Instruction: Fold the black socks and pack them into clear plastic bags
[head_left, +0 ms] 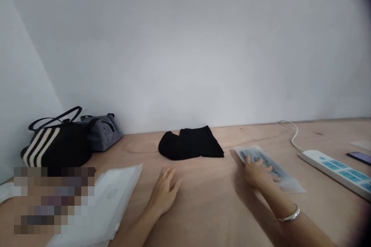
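Note:
My left hand [164,192] lies flat on the wooden table [208,208], fingers stretched out, holding nothing, just right of a stack of clear plastic bags [107,204]. My right hand [256,172], with a silver bracelet on the wrist, rests on a clear packet with a grey-blue item inside [278,171]; its fingers are spread over the packet's near edge. A folded black garment [189,143] lies beyond both hands near the wall.
A black bag with cream stripes [55,142] and a blue striped pouch [102,131] stand at the far left by the wall. A white power strip [336,171] with its cable lies at right, a dark phone [361,157] beyond it. A blurred patch covers the lower left.

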Demonstrator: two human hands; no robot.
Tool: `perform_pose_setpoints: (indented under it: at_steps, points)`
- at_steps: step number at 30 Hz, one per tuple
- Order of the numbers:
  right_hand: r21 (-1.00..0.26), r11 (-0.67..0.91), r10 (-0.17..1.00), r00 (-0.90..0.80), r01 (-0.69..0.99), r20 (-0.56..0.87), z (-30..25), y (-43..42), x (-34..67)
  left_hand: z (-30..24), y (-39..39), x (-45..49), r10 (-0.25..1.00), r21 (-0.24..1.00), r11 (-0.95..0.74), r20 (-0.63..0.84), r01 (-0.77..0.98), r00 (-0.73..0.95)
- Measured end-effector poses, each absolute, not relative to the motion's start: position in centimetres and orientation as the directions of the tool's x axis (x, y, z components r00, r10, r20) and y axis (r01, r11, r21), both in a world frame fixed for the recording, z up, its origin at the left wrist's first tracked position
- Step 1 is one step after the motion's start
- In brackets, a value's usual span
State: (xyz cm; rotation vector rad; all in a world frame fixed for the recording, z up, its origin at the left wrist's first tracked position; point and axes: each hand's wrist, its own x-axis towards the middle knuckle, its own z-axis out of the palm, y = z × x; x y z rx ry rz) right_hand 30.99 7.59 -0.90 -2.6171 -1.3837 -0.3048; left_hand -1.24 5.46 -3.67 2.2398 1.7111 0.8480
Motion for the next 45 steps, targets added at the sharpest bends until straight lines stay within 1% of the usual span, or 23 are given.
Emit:
perform_pose_setpoints:
  at_steps: [1,2,3,4,6,7,9,12,14,16,18,23,26,29,32,35,38,40,42,44,45]
  points:
    - [-0.040,-0.579,0.793,0.573,0.815,0.205,-1.2,7.7,31.4,-3.6,5.3,-1.1,0.929,0.463,-0.330,0.312,0.823,0.198]
    - [-0.018,-0.569,0.806,0.562,0.822,0.187,-1.4,7.8,31.6,-3.5,5.0,-1.0,0.925,0.435,-0.350,0.302,0.829,0.232]
    - [0.000,-0.521,0.837,0.511,0.854,0.198,-1.4,7.7,31.5,-3.5,4.8,-0.9,0.920,0.400,-0.366,0.291,0.840,0.262]
    - [0.012,-0.431,0.879,0.416,0.902,0.232,-1.2,7.5,31.2,-3.4,4.7,-0.9,0.915,0.359,-0.380,0.282,0.853,0.288]
    - [0.026,-0.173,0.931,0.155,0.985,0.330,-0.4,7.3,30.0,-3.3,4.6,-0.8,0.906,0.282,-0.396,0.275,0.874,0.321]
    - [0.026,-0.044,0.932,0.032,0.999,0.362,0.1,7.4,29.1,-3.2,4.8,-0.7,0.903,0.259,-0.399,0.279,0.880,0.327]
    - [0.007,0.154,0.924,-0.147,0.988,0.352,0.9,7.8,27.3,-2.8,5.7,-0.5,0.894,0.246,-0.407,0.303,0.880,0.329]
    - [-0.038,0.349,0.896,-0.321,0.936,0.307,1.3,9.1,24.8,-1.8,8.1,0.1,0.878,0.241,-0.424,0.346,0.873,0.331]
    - [-0.071,0.417,0.873,-0.377,0.906,0.309,1.0,10.1,23.7,-1.1,10.0,0.6,0.869,0.237,-0.430,0.372,0.871,0.327]
    - [-0.101,0.441,0.862,-0.390,0.892,0.324,0.4,11.1,23.0,-0.6,11.7,0.9,0.865,0.236,-0.428,0.386,0.873,0.319]
    - [-0.132,0.429,0.867,-0.367,0.893,0.337,-0.2,12.0,22.6,-0.4,13.0,0.9,0.869,0.236,-0.418,0.386,0.878,0.310]
    - [-0.219,0.287,0.910,-0.195,0.932,0.365,-1.6,14.3,22.6,-0.9,14.6,0.2,0.887,0.224,-0.400,0.337,0.889,0.315]
    - [-0.249,0.258,0.916,-0.155,0.934,0.370,-1.9,15.1,23.1,-0.9,14.9,-0.1,0.895,0.227,-0.390,0.319,0.892,0.310]
    - [-0.251,0.259,0.911,-0.149,0.933,0.384,-1.7,15.2,23.6,-0.2,15.1,0.0,0.907,0.240,-0.355,0.322,0.904,0.271]
    - [-0.222,0.272,0.899,-0.164,0.936,0.407,-0.8,14.5,23.7,1.1,14.8,0.1,0.912,0.243,-0.320,0.339,0.916,0.230]
    - [-0.168,0.349,0.881,-0.262,0.922,0.393,0.4,12.4,24.0,2.8,13.2,-0.1,0.900,0.227,-0.355,0.345,0.907,0.266]
    - [-0.126,0.480,0.846,-0.421,0.868,0.327,1.6,8.8,24.9,4.4,9.5,-0.9,0.874,0.219,-0.457,0.289,0.862,0.390]
    - [-0.141,0.568,0.814,-0.527,0.811,0.245,2.3,6.0,25.9,5.2,6.4,-1.5,0.855,0.235,-0.513,0.231,0.826,0.465]
    - [-0.268,0.625,0.770,-0.636,0.733,0.055,2.8,3.5,26.8,5.7,3.4,-1.9,0.830,0.286,-0.557,0.155,0.780,0.536]
    - [-0.435,0.586,0.712,-0.691,0.684,-0.126,3.3,2.0,27.2,5.8,1.2,-2.0,0.811,0.387,-0.552,0.042,0.738,0.584]
    - [-0.489,0.551,0.705,-0.691,0.676,-0.161,3.4,1.6,27.2,5.6,0.5,-2.0,0.807,0.423,-0.540,0.015,0.727,0.591]
